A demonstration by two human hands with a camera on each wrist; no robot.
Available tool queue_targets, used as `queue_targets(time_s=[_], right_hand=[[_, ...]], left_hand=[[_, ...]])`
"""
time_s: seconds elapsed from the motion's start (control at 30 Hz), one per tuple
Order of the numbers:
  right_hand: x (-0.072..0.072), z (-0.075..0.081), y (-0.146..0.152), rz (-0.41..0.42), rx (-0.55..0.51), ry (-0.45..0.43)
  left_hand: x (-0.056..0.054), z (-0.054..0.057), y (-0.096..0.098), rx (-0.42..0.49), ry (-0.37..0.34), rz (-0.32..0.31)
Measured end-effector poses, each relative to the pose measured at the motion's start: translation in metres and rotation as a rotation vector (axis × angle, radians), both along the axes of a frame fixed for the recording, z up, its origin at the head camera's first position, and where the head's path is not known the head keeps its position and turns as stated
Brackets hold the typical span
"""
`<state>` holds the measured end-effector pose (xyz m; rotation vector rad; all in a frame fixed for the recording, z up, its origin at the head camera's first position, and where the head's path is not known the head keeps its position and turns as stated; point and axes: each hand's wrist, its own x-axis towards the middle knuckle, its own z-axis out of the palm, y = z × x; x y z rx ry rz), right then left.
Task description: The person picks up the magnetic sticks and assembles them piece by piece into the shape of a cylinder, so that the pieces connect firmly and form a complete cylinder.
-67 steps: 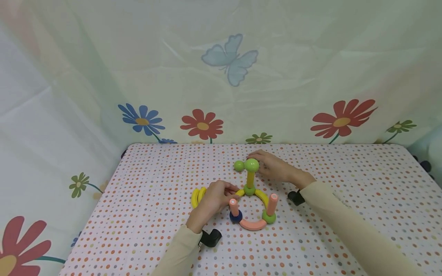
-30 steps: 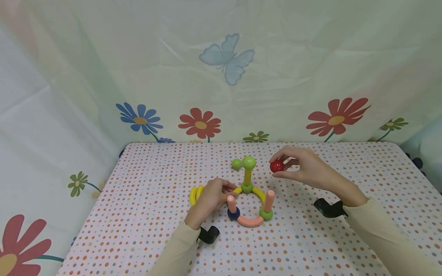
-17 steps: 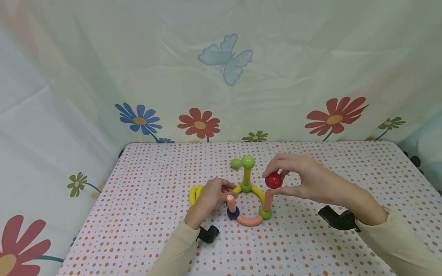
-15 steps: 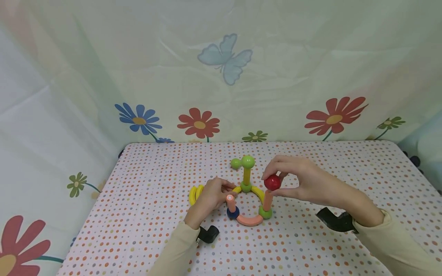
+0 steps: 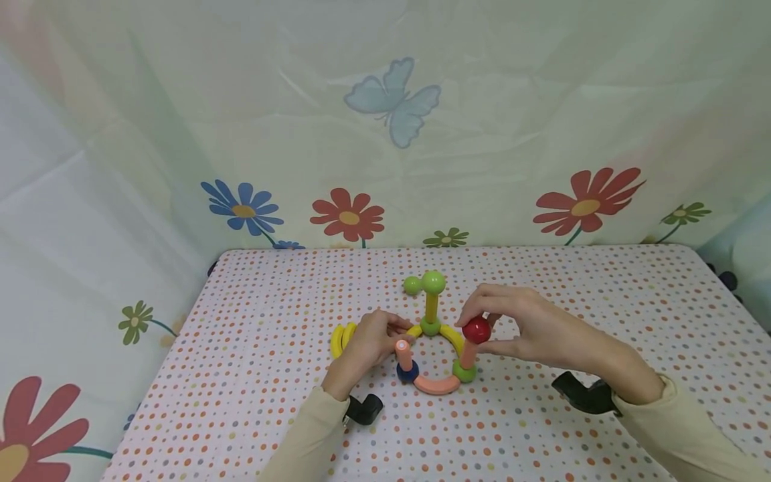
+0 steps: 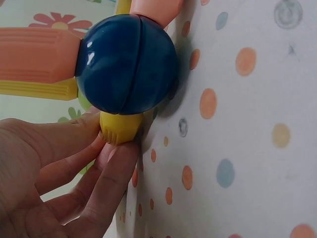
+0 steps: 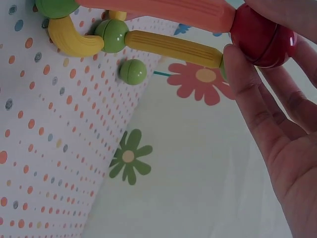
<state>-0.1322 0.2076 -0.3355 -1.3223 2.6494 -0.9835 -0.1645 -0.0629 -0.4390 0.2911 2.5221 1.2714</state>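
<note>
A ring of curved rods and balls lies on the table, with upright rods on its green and dark blue balls. My right hand (image 5: pixel 524 325) pinches a red ball (image 5: pixel 477 329), which sits on top of the right salmon rod (image 5: pixel 468 355). In the right wrist view the red ball (image 7: pixel 262 37) meets the rod's end. My left hand (image 5: pixel 375 338) pinches the ring's yellow curved rod (image 6: pixel 119 127) beside the dark blue ball (image 6: pixel 128 64). A second salmon rod (image 5: pixel 403 355) stands on that blue ball. At the back, a yellow rod (image 5: pixel 431 308) carries a green ball (image 5: pixel 434 282).
Behind the ring lies a loose green ball (image 5: pixel 412 286). Yellow curved rods (image 5: pixel 338 340) rest left of my left hand, partly hidden by it. The dotted tabletop (image 5: pixel 271 388) ends at a flower-printed curtain (image 5: pixel 482 134).
From behind the ring, my right hand has brought the red ball forward and lowered it onto the right salmon rod. My left hand has kept its place on the ring.
</note>
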Motion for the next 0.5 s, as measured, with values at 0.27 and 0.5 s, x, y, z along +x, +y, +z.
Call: queue_targets(time_s=[0.27, 0.5], right_hand=[[0.0, -0.005, 0.008, -0.054, -0.039, -0.084], [-0.005, -0.031, 0.031, -0.087, -0.157, -0.252]], left_hand=[[0.0, 0.001, 0.0, -0.002, -0.003, -0.006], [-0.004, 0.006, -0.003, -0.051, -0.01, -0.062]])
